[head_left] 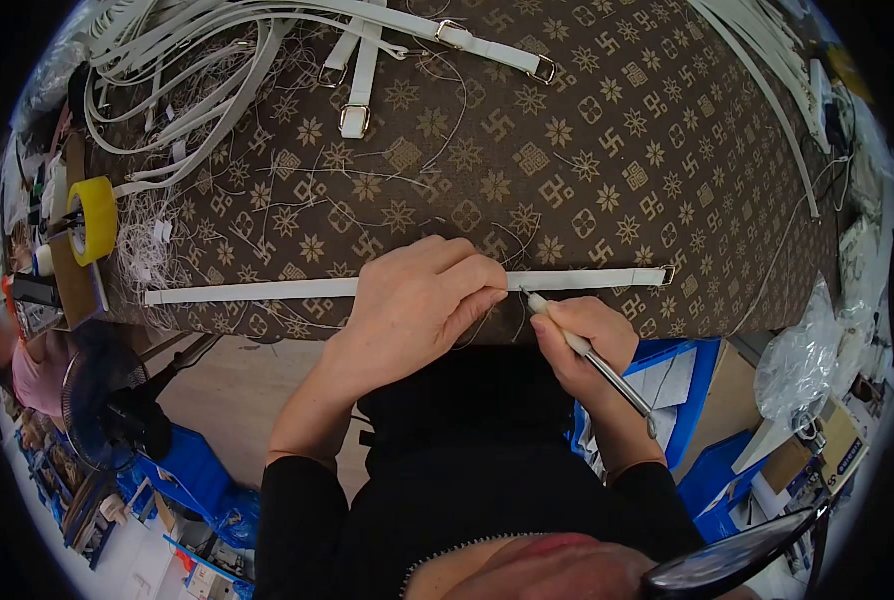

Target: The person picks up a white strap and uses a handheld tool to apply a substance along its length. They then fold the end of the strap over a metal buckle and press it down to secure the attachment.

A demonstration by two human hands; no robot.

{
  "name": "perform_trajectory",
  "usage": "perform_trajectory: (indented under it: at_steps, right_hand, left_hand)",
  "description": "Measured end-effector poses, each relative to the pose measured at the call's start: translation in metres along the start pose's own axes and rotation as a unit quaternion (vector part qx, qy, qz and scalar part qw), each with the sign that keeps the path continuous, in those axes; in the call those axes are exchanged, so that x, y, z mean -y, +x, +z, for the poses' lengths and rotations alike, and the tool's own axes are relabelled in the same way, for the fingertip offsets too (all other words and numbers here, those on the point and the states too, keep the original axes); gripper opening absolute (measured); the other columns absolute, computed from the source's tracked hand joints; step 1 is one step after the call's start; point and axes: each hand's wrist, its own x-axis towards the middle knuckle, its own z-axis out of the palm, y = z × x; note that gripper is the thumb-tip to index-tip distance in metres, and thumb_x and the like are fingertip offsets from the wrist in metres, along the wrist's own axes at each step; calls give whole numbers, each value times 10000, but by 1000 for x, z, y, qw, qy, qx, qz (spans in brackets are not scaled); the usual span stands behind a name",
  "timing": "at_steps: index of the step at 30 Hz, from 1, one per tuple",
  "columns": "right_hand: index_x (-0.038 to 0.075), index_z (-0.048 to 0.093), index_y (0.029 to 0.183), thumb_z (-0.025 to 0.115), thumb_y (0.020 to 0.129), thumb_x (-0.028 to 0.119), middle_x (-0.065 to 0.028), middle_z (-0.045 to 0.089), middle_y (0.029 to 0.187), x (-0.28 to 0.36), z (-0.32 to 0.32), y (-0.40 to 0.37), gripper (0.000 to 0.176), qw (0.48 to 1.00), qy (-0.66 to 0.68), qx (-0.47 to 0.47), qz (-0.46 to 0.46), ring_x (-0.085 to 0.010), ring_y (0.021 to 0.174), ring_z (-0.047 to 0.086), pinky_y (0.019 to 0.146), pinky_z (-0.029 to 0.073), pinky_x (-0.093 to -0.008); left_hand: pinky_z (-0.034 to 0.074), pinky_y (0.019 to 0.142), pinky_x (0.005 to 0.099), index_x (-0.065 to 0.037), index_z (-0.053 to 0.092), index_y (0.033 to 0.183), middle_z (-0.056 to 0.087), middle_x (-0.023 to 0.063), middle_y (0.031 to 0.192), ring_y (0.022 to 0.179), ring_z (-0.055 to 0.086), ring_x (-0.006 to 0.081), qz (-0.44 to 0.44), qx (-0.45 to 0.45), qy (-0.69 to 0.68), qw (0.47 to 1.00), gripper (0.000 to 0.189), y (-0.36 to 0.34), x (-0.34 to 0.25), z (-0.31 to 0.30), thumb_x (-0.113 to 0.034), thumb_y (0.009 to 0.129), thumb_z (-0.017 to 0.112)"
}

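Observation:
A long white strap (257, 292) with a metal buckle at its right end (668, 275) lies flat along the near edge of the brown patterned table cover (587, 170). My left hand (422, 300) presses down on the strap's middle, fingertips pinching at it. My right hand (587, 340) grips a thin metal-handled tool (592, 355) like a pen, its white tip touching the strap just right of my left fingertips. Loose threads lie around the strap.
A pile of white straps with buckles (267, 60) covers the far left of the table. A yellow tape roll (92, 220) sits at the left edge. More straps (777, 90) run along the right. Blue bins (692, 390), a plastic bag (802, 365) and a fan (102, 405) stand below.

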Motion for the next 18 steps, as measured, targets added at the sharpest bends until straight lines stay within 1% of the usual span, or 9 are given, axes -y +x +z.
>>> perform_trajectory:
  at_steps: [18]
  right_hand:
    - [39,661,913,803,722,20,-107,694,757,-1,0,0,239,1000,-9,5,-8,-223,632,689,543,532,-281]
  left_hand:
    - [492,599,337,-134,658,891,615,8,781,701,600,215,-10,2,0,1000,81,0,0,1,-182,837,694]
